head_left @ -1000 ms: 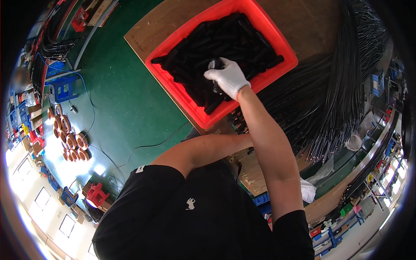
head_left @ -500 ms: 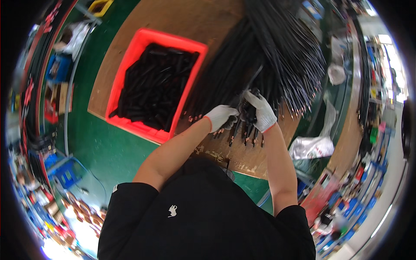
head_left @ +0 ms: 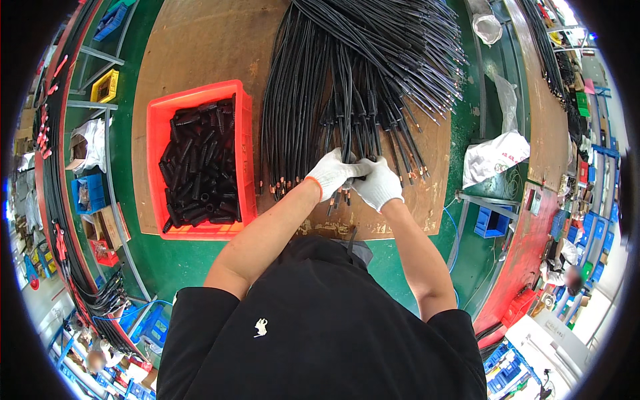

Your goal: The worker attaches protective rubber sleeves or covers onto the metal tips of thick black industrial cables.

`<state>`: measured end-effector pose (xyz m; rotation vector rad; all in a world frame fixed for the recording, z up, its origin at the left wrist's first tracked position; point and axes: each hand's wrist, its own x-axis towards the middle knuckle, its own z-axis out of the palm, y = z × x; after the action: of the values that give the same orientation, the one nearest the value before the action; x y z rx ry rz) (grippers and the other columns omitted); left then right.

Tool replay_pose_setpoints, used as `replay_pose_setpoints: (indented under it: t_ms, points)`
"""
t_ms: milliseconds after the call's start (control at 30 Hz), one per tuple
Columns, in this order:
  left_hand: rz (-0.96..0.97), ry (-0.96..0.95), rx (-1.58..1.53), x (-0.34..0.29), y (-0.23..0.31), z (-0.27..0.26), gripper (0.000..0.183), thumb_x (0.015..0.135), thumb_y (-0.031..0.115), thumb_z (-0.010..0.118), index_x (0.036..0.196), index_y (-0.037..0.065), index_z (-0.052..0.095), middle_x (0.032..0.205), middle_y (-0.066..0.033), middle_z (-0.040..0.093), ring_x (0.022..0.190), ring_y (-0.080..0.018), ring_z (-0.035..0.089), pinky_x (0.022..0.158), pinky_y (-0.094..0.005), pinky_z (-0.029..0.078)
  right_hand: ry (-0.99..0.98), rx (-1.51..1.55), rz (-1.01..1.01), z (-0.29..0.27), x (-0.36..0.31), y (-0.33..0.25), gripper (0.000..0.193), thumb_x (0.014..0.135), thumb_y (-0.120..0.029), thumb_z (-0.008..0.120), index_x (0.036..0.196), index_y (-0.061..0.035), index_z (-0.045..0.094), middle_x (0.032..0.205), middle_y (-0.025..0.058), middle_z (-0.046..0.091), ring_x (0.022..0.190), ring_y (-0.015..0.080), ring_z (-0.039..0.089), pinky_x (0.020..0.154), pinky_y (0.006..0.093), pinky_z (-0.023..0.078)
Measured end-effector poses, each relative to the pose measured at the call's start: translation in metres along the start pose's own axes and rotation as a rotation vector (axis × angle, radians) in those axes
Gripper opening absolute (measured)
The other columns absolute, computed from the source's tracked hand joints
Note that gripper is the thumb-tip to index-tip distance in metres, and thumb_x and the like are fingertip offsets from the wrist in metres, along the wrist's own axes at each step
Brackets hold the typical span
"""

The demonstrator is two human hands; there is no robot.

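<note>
Both hands wear white knitted gloves and meet at the near part of a brown table. My left hand (head_left: 331, 175) is closed around the lower part of a black cable (head_left: 345, 123). Right beside it, my right hand (head_left: 379, 185) is closed on the cables at the same spot, its thumb side against the left fingers. Bare copper ends stick out just below the gloves. Around them a spread of black cables (head_left: 293, 113) lies with copper tips pointing toward me, several with thicker black sleeves (head_left: 363, 110) on them. The fingertips are partly hidden.
A red plastic bin (head_left: 247, 160) full of short black ribbed sleeves (head_left: 197, 167) stands left on the wooden table (head_left: 207, 40). More cables (head_left: 400, 40) fan out across at far right. A white sack (head_left: 497, 159) hangs beyond the right edge; metal racks stand left.
The view has turned, so the bin and cables sit differently in it. My right hand has come down from farther up the cables to beside my left hand.
</note>
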<state>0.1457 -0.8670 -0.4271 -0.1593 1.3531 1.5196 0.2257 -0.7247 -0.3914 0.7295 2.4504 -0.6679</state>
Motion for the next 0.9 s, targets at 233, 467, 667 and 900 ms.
replay_pose_setpoints:
  t_ms: [233, 467, 667, 900]
  points:
    - [0.012, 0.137, -0.242, 0.009, -0.011, -0.03, 0.022, 0.099, 0.02, 0.082, 0.104, 0.006, 0.066, 0.085, -0.0049, 0.069, 0.064, -0.0128, 0.065, 0.059, -0.0297, 0.056, 0.28, 0.22, 0.0, 0.006, 0.005, 0.01, 0.063, 0.081, -0.045, 0.087, 0.136, -0.0183, 0.073, 0.14, 0.0231, 0.061, 0.114, 0.0389, 0.073, 0.102, 0.0455, 0.058]
    - [-0.046, 0.074, -0.502, 0.018, -0.026, -0.028, 0.02, 0.106, 0.022, 0.072, 0.115, 0.005, 0.067, 0.096, -0.0066, 0.073, 0.071, -0.0151, 0.069, 0.068, -0.0296, 0.061, -0.132, 1.293, 0.11, 0.04, 0.014, 0.012, 0.034, 0.105, -0.026, 0.075, 0.128, -0.0018, 0.069, 0.099, 0.0056, 0.073, 0.079, 0.0123, 0.068, 0.066, 0.0296, 0.055]
    - [-0.086, -0.023, -0.421, 0.021, -0.033, -0.042, 0.021, 0.102, 0.025, 0.071, 0.111, 0.006, 0.07, 0.099, -0.007, 0.074, 0.083, -0.0171, 0.072, 0.077, -0.032, 0.061, -0.128, 1.295, 0.078, 0.021, 0.021, 0.006, 0.029, 0.102, -0.025, 0.077, 0.12, -0.0023, 0.073, 0.098, 0.0033, 0.074, 0.076, 0.0112, 0.068, 0.063, 0.0282, 0.055]
    - [-0.106, -0.036, -0.18, 0.01, -0.007, -0.046, 0.026, 0.099, 0.028, 0.083, 0.112, 0.008, 0.074, 0.09, 0.0002, 0.073, 0.069, -0.0103, 0.065, 0.06, -0.0283, 0.054, -0.525, 0.747, 0.113, 0.004, -0.013, 0.055, 0.043, 0.093, -0.026, 0.084, 0.123, 0.0026, 0.074, 0.1, 0.007, 0.077, 0.085, 0.0142, 0.069, 0.076, 0.0303, 0.056]
